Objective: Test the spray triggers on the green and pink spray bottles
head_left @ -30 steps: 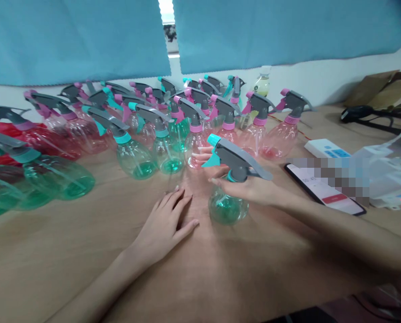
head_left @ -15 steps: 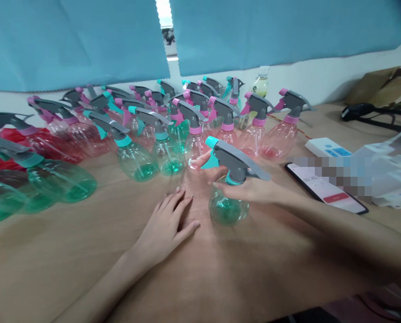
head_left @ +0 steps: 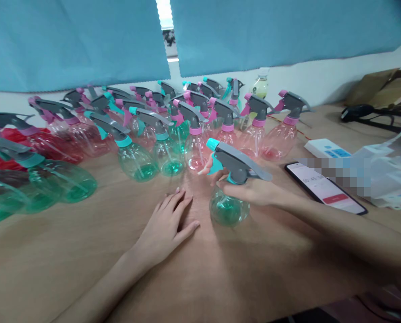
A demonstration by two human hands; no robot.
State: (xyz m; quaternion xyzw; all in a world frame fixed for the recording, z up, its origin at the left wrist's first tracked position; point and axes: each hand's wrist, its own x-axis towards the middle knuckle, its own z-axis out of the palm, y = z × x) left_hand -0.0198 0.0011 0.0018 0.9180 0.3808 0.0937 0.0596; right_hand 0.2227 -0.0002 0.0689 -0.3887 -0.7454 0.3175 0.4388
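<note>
My right hand (head_left: pixel 242 188) is wrapped round the neck of a green spray bottle (head_left: pixel 230 211), with its index finger at the teal trigger. The bottle stands upright on the wooden table (head_left: pixel 173 282), its grey head with a teal nozzle pointing to the upper left. My left hand (head_left: pixel 165 224) lies flat on the table left of that bottle, fingers spread, holding nothing. Just beyond the hands stand a green bottle with a teal collar (head_left: pixel 168 157) and a clear pink bottle with a pink collar (head_left: pixel 196 150).
Several more pink and green spray bottles (head_left: pixel 85 134) crowd the back and left. On the right lie a phone (head_left: pixel 324 188), a white power strip (head_left: pixel 328 149) and a clear plastic container (head_left: pixel 389 166). Behind are a cardboard box (head_left: pixel 372 87) and a blue curtain (head_left: pixel 85 40).
My right index finger has straightened slightly and moved away from the trigger, outward to the left. The held bottle is almost where it was; my left hand has not moved.
</note>
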